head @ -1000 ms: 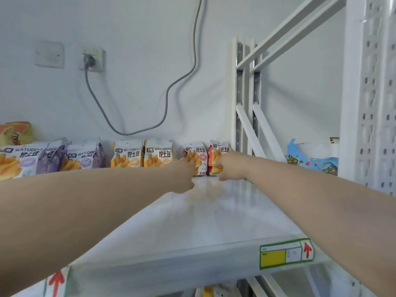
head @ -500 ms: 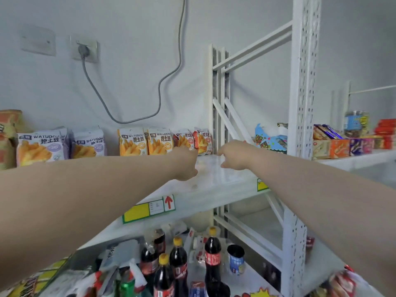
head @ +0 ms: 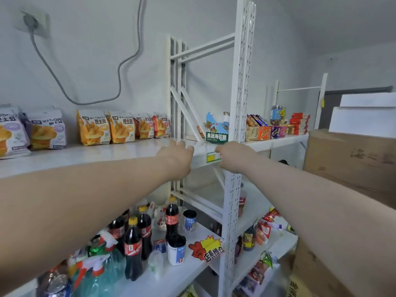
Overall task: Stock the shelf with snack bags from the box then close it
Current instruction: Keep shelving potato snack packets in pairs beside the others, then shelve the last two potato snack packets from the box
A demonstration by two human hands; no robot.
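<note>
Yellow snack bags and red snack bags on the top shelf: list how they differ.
Colour: the yellow snack bags are yellow-orange, the red snack bags red-orange. Size: the yellow bags look larger than the red ones. Place: the red bags end the row on the right; the yellow bags stand just left of them. Both pairs stand upright at the back of the shelf, showing pictures of fries.

shelf [head: 85, 155]: white board, smooth, slight sheen. post [head: 242, 103]: white painted perforated metal. bags [head: 92, 129]: glossy printed plastic film. box [head: 351, 159]: brown matt cardboard, scuffed. bottles [head: 132, 249]: shiny plastic, glossy labels. wall [head: 214, 13]: matt paint.
</note>
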